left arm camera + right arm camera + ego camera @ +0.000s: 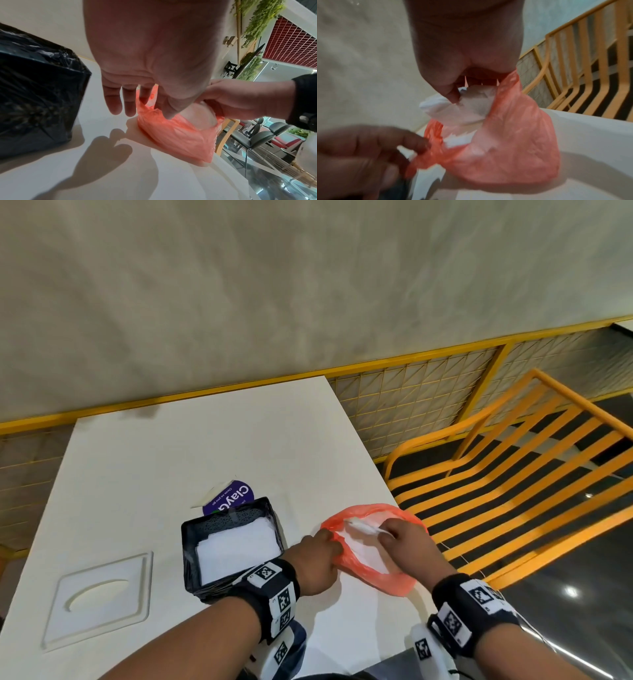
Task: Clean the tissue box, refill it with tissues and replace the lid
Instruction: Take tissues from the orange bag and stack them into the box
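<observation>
We judge the refill under way; our left hand (317,556) pinches the orange bag (394,577) rim on the table (171,446), our right hand (407,539) grips tissues (462,109) inside; next, carry them to the half-filled tissue box (233,546) beside it; its lid (99,594) lies apart.

The head camera looks steeply down from above onto the white table (144,460), both hands near the bottom edge. Each wrist camera sits close under its own palm, facing along the fingers. All three views share the orange plastic bag (394,580) (180,139) (513,155).
</observation>
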`<state>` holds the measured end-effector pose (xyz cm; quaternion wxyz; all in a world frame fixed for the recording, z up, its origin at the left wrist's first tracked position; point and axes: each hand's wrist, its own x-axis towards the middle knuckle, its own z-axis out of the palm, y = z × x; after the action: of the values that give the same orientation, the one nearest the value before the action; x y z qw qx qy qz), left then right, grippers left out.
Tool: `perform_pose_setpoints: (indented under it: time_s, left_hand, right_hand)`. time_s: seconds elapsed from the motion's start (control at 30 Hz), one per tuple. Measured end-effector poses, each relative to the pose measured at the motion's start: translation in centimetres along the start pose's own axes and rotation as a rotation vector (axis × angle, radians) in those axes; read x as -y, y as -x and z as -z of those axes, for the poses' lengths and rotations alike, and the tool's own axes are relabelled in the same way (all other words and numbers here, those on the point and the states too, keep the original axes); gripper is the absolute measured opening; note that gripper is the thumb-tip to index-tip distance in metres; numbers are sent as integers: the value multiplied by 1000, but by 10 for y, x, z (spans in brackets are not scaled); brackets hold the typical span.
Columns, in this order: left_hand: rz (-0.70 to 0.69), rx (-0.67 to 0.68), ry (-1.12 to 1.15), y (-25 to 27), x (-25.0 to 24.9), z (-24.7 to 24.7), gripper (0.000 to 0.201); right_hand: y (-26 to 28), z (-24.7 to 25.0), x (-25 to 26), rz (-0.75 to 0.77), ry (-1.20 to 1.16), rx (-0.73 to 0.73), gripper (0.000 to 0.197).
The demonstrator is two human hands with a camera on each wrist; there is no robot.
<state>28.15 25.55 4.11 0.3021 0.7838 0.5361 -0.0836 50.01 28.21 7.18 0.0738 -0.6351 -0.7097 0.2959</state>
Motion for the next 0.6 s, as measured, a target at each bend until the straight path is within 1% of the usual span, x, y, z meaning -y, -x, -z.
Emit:
perform_pose_setpoints:
  time_s: [0.13,0.2,0.23,0.3,0.33,0.4,0.43,0.47,0.53,0.57,0.6]
  left_hand:
    - [0,5,42,2,1,2,39]
    - [-4,-48,117,6,-3,8,42]
    - [-1,-93,190,10,-6,13,45]
    - [10,-222,417,20,-9,30,54]
    - [16,-288,568,28,-9,41,63]
    - [9,-424,865,44,-4,68,84]
    - [1,-473,963,52,2,82,93]
    - [-14,-480,1034,58,7,96,100]
    - [-47,-404,1144,69,18,118,101]
    - [-65,-350,1181,75,21,126,96]
    - [-76,-309,1204,81,23,132,87]
  right_hand:
    - [7,26,8,-41,-245,1,17]
    - [9,42,17,-58,-371,2,17]
    - [10,50,23,-68,-447,3,17]
    - [9,67,35,-67,-574,13,17]
    - [8,74,41,-56,-616,30,17]
    - [5,84,54,-30,-683,107,18]
    - [3,86,62,-20,-718,162,19]
    - [1,88,70,-18,-756,217,22]
    - [-3,85,88,-2,-815,327,34]
    - [-4,81,97,5,-820,376,40]
    - [-6,78,109,13,-809,420,42]
